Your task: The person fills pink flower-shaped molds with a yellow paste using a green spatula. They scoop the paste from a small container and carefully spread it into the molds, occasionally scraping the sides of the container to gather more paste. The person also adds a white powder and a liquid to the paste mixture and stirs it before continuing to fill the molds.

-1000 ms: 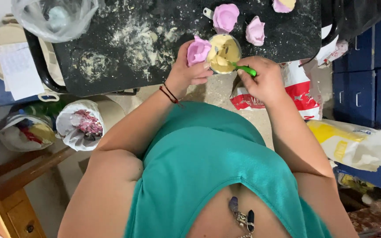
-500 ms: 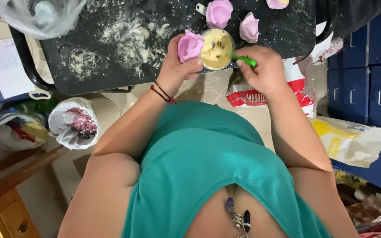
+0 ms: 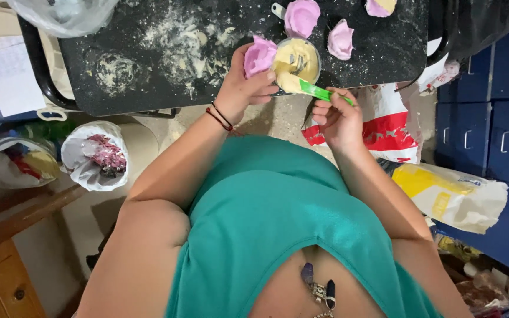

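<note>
Nearest the camera is the person's teal top [image 3: 278, 224], from which both bare forearms reach up toward twelve o'clock. The right hand [image 3: 338, 118] is curled shut around the green handle [image 3: 319, 92] of a small tool whose working end lies in the pale yellow paste of a round clear bowl [image 3: 296, 59]; what kind of tool end it is cannot be told. The left hand [image 3: 244, 89], with a dark and red cord bracelet [image 3: 221, 118] at the wrist, sits at nine o'clock of that bowl, fingers closed on a pink petal-shaped mould [image 3: 260, 54] that touches the bowl's rim. The two hands are apart, one on each side of the bowl. Bowl and mould are at the near edge of a black table [image 3: 166, 82] dusted with whitish powder. Farther on the table, at twelve o'clock of the bowl, lies another pink mould [image 3: 301, 16], one more at two o'clock [image 3: 341, 40], and a filled one [image 3: 379, 6] at the far edge. At four o'clock of the right hand a red and white bag [image 3: 393, 126] lies below the table, and at eight o'clock of the left hand an open white bag [image 3: 94, 156] rests on the floor.
</note>
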